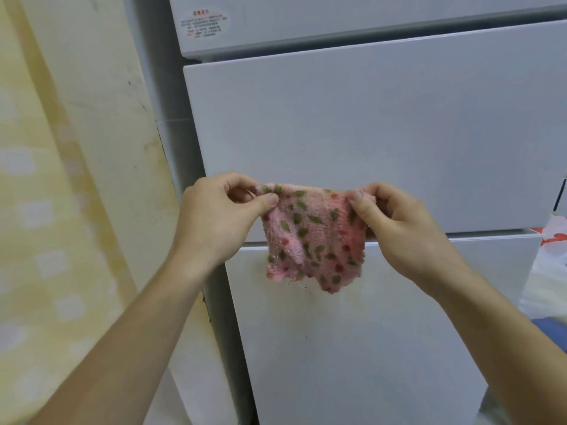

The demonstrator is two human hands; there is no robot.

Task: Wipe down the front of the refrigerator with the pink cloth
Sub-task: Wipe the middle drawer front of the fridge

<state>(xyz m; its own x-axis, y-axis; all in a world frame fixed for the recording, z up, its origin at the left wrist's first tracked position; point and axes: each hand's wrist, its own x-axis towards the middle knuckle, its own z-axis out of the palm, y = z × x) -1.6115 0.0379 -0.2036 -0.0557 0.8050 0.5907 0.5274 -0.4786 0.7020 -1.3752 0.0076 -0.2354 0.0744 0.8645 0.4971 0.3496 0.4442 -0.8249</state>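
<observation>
A pink cloth (pixel 313 237) with green and red spots hangs spread out in front of the white refrigerator (pixel 383 124). My left hand (pixel 214 216) pinches its upper left corner between thumb and fingers. My right hand (pixel 402 225) pinches the upper right corner the same way. The cloth dangles over the seam between the middle door and the lower door (pixel 368 332), a little in front of them. Dark specks and a faint yellowish smear mark the lower door just below the cloth.
A yellow patterned curtain (pixel 46 210) hangs at the left beside a stained wall (pixel 122 133). A label sticker (pixel 205 24) sits on the top door. At the right edge lies white fabric with red print (pixel 552 240).
</observation>
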